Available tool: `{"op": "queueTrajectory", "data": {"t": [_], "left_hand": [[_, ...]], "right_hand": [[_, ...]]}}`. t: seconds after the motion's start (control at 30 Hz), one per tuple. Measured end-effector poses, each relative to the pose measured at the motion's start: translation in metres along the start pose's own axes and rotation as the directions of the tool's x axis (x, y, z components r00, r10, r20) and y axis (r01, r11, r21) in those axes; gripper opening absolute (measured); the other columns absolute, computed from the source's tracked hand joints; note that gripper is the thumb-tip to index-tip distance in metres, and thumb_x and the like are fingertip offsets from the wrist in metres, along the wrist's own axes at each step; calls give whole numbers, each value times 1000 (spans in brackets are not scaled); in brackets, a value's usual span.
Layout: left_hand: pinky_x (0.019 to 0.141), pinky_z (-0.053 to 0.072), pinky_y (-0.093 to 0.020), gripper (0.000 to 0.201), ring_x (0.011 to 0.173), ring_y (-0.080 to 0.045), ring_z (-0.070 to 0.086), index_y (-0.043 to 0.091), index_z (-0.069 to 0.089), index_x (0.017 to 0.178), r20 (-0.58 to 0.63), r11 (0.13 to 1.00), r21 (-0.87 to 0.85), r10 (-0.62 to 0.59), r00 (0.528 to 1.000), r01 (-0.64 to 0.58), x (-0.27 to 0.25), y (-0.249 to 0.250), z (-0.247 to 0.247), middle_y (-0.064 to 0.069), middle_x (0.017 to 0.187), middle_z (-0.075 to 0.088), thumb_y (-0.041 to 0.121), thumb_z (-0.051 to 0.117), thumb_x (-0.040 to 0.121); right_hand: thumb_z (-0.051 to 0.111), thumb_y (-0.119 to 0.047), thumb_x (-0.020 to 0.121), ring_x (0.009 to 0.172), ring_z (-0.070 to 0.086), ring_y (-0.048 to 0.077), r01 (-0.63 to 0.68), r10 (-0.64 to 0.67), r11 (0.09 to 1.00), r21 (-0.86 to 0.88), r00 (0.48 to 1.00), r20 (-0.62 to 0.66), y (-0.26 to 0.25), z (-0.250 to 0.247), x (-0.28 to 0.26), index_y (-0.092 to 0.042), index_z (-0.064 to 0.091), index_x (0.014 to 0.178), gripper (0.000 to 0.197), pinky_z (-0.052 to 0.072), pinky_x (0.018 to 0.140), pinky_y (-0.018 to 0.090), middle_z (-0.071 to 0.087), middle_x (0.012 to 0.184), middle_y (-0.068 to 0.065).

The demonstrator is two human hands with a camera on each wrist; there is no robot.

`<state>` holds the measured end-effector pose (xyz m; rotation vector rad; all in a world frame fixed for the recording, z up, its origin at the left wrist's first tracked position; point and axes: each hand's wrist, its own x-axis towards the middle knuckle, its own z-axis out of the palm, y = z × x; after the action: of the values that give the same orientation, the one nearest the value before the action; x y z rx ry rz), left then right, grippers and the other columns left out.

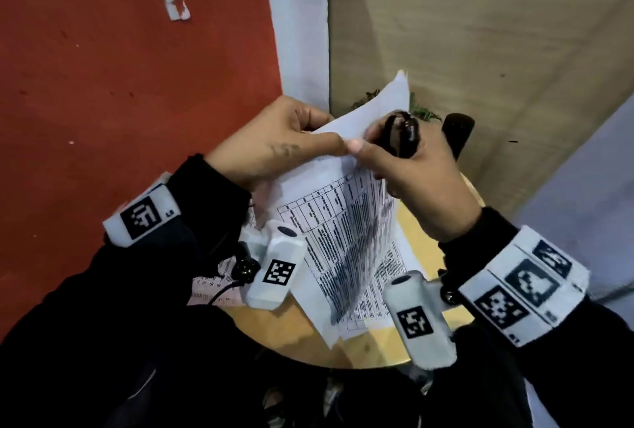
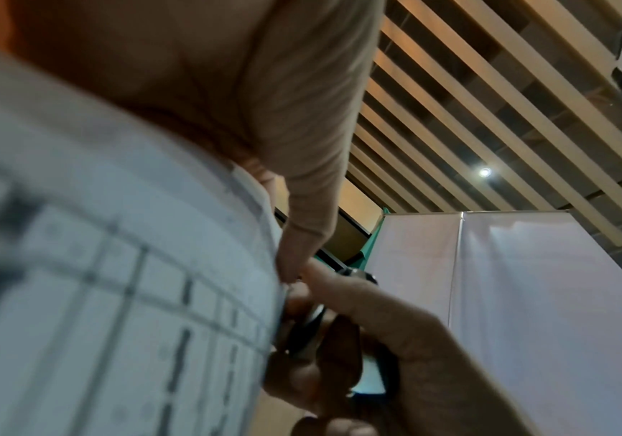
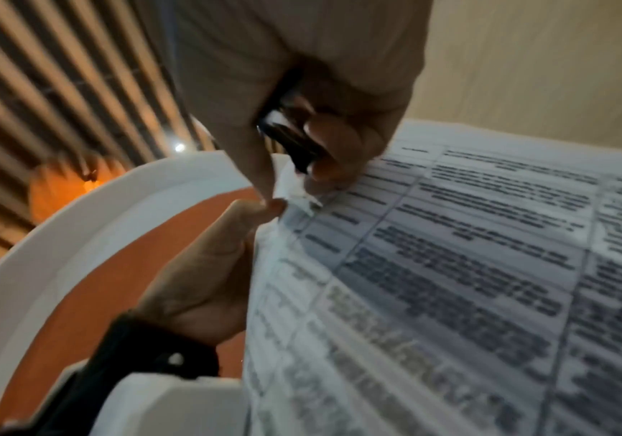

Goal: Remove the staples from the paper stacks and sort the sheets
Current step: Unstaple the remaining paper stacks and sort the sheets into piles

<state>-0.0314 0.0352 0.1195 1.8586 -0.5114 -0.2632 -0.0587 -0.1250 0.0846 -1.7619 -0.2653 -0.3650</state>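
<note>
A stapled stack of printed sheets (image 1: 346, 235) with tables of text is lifted off the round yellow table (image 1: 302, 335). My left hand (image 1: 295, 143) pinches its top corner between thumb and fingers; the same stack (image 2: 97, 265) fills the left wrist view. My right hand (image 1: 404, 167) grips a black staple remover (image 1: 401, 134) whose tip meets that corner, beside my left thumb. In the right wrist view the staple remover (image 3: 294, 141) sits against the crumpled corner (image 3: 294, 191) of the stack (image 3: 451, 280). The staple itself is not visible.
More printed sheets (image 1: 216, 283) lie on the table under my left wrist. A dark chair back (image 1: 458, 132) and a green plant (image 1: 422, 112) sit beyond the table. Red floor (image 1: 120, 67) spreads left; a white partition (image 2: 507, 295) stands right.
</note>
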Motion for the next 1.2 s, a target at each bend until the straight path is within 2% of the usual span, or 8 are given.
{"op": "queueTrajectory", "data": {"t": [0.17,0.37,0.53,0.67,0.87,0.93,1.07,1.2], "left_hand": [[43,36,-15,19,46,-7,48,0,66,72,-39,999,49,-3,999,5,0,-1,-2,-4,59,59,8,61,87],[50,39,-13,21,54,-3,51,18,71,62,24,995,79,59,998,-60,0,-5,-3,8,60,61,14,68,83],[57,35,-26,15,62,-14,48,28,72,60,0,990,129,58,998,-58,1,-4,-1,-6,67,57,29,66,74],[61,36,-30,15,64,-14,48,34,72,61,3,981,178,71,997,-70,2,-6,-1,-8,69,56,33,64,74],[53,37,-30,38,59,-12,46,17,65,70,-72,935,321,182,981,-150,7,-12,0,-19,63,57,54,59,66],[56,44,-36,37,64,-12,49,12,68,73,-60,908,383,210,976,-172,7,-13,1,-26,76,63,48,60,72],[63,43,-31,31,68,-10,53,9,72,81,-84,867,468,236,968,-171,10,-17,3,-17,80,67,38,62,79],[63,40,-31,37,67,-16,57,5,71,77,-91,832,517,285,954,-199,14,-20,7,-15,76,66,39,57,72]], "right_hand": [[69,-30,68,66,56,13,2,-6,995,-99,999,-44,-2,5,1,-27,62,67,8,45,66,34,62,72,2],[64,-30,67,72,60,26,-15,9,957,-291,1000,-20,-11,6,-1,-27,56,59,11,51,73,49,63,75,9],[60,-31,60,66,61,31,-113,104,959,-262,993,-48,-11,10,3,-14,62,61,17,52,68,51,63,64,9],[58,-27,58,58,54,18,-144,134,962,-232,989,-59,-13,12,3,-24,59,51,8,52,66,46,56,54,-4],[58,-29,61,68,58,38,-113,96,962,-247,992,-82,-11,14,4,-2,62,66,28,51,67,52,62,68,21],[58,-29,61,65,56,36,-114,102,959,-260,993,-60,-10,12,4,-1,62,67,29,51,66,50,61,66,19],[60,-29,61,58,51,19,-160,156,956,-246,987,-39,-9,12,3,-18,58,51,15,46,60,36,55,56,3],[61,-11,83,42,45,7,-341,345,933,-111,938,19,-5,6,4,-16,49,57,28,28,37,14,45,52,-2]]}}
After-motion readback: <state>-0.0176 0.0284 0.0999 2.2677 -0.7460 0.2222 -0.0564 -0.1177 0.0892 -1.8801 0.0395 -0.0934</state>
